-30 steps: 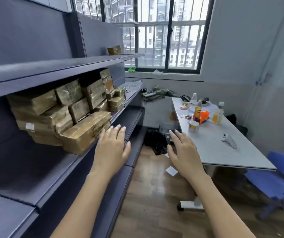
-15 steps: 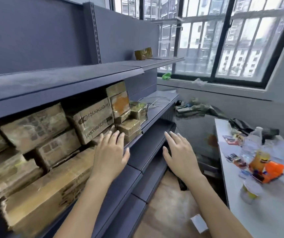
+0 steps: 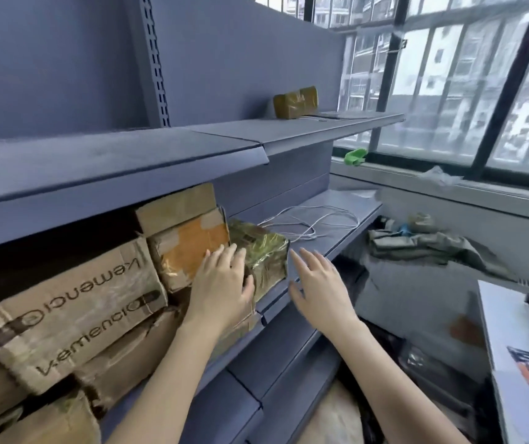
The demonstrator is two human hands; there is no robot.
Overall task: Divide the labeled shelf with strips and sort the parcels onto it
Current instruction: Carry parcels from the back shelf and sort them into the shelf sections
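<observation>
On the middle shelf (image 3: 336,238), hands were closing in on a parcel.
Left hand (image 3: 221,283) lay flat-fingered against the green-wrapped parcel (image 3: 264,251), right hand (image 3: 317,283) spread beside it, holding nothing; next up, probably gripping both sides.

Two bare forearms in view, rising from bottom edge. No sleeves, cuffs or gloves visible anywhere along them. Left hand (image 3: 221,283): no ring, no watch, no wristband. Right hand (image 3: 317,288): likewise bare, wrist unadorned. Fingernails on both appear short, pale, with faint glossy sheen; polish cannot be confirmed through blur. Fingers slender. No markings, bandages or tattoos discernible. Rest of body out of view.
</observation>
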